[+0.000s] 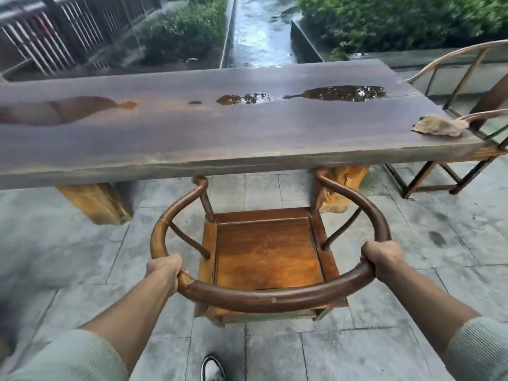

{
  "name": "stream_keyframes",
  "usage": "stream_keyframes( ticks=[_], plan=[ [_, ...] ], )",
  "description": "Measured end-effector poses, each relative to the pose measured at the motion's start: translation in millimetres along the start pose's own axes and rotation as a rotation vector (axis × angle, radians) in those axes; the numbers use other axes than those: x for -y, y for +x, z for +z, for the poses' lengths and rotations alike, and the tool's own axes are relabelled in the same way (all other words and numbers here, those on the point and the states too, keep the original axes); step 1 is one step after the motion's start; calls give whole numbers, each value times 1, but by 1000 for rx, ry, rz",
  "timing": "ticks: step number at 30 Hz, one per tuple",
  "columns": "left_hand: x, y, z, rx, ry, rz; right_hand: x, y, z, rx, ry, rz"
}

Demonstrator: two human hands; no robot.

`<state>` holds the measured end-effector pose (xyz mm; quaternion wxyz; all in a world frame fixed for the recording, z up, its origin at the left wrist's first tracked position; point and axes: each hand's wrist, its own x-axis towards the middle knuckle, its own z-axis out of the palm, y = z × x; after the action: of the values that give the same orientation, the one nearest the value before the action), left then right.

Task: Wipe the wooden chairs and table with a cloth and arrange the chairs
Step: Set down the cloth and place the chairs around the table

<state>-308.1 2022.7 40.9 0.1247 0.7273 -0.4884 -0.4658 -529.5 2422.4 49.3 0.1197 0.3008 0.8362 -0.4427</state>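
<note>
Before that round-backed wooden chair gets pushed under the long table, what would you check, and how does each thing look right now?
1. Grip: left hand and right hand both hold the curved brown rail of the round-backed wooden chair: ok.
2. Chair lined up with the long dark wooden table: its arm tips sit at the near edge: ok.
3. Tabletop dry: puddles lie along the far side: not ok.
4. Crumpled tan cloth within reach: on the table's right end, in neither hand: not ok.
5. Seat wiped dry: cannot tell.
6. Second chair arranged at the right end: cannot tell.
</note>
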Motion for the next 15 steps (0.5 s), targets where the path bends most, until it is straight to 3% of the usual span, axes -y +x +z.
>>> stream_keyframes(
  ticks=[15],
  plan=[
    [-10, -13, 4, -7, 74, 11, -5, 21, 1, 83, 39, 43]
  ],
)
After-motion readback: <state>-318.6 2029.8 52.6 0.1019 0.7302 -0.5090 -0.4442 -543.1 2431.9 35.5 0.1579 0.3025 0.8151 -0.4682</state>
